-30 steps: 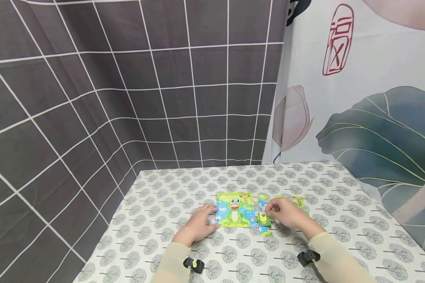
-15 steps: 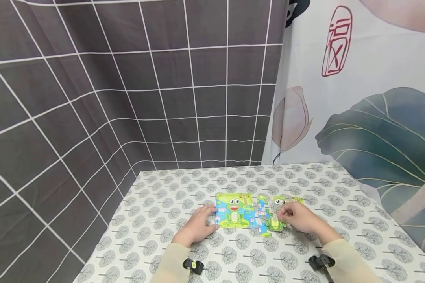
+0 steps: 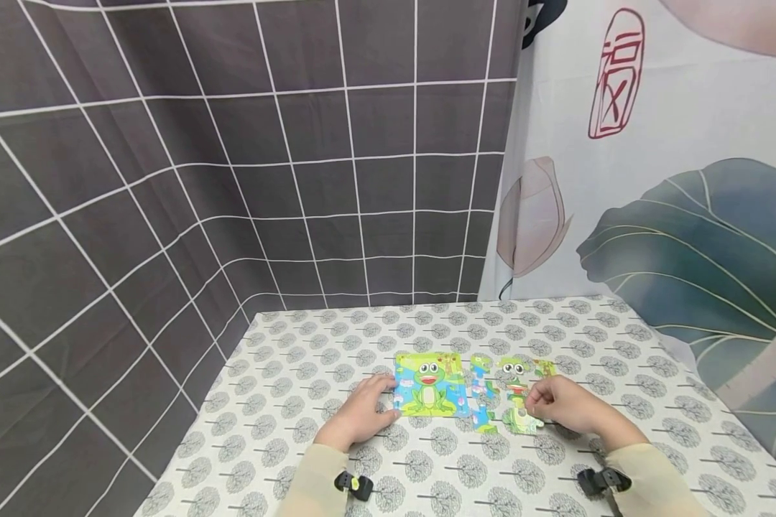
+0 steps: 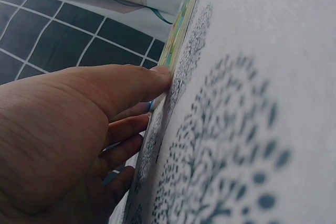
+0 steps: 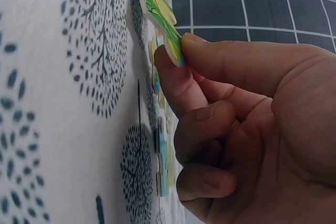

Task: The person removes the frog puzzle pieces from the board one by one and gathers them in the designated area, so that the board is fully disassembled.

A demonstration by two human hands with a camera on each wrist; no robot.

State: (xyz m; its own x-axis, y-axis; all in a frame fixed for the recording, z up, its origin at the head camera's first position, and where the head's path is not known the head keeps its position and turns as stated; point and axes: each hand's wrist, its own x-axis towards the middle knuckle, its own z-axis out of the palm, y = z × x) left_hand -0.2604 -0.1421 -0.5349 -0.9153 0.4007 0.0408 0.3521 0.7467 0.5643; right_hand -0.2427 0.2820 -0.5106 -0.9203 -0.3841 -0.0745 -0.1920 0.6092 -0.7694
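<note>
A square frog picture (image 3: pixel 430 402) lies flat on the patterned cloth. At its left edge rests my left hand (image 3: pixel 360 409), fingers spread along the side; in the left wrist view its thumb (image 4: pixel 157 73) touches the picture's edge. My right hand (image 3: pixel 569 406) pinches a green and yellow jigsaw piece (image 5: pixel 157 11) between thumb and forefinger, tilted and lifted off the cloth. The same jigsaw piece (image 3: pixel 522 425) shows below the other loose pieces in the head view. Just beyond it lies a piece with the frog's eyes (image 3: pixel 512 370).
Blue and green pieces stand in a column right of the picture, with a top piece (image 3: pixel 481 363) and a bottom piece (image 3: pixel 482 419). Another green piece (image 3: pixel 544 368) lies partly behind my right hand. Dark checked fabric (image 3: pixel 375 187) hangs behind the table (image 3: pixel 323 337).
My right hand has moved right and slightly nearer with the pinched jigsaw piece, away from the blue column, uncovering the eyes piece. My left hand has stayed in place.
</note>
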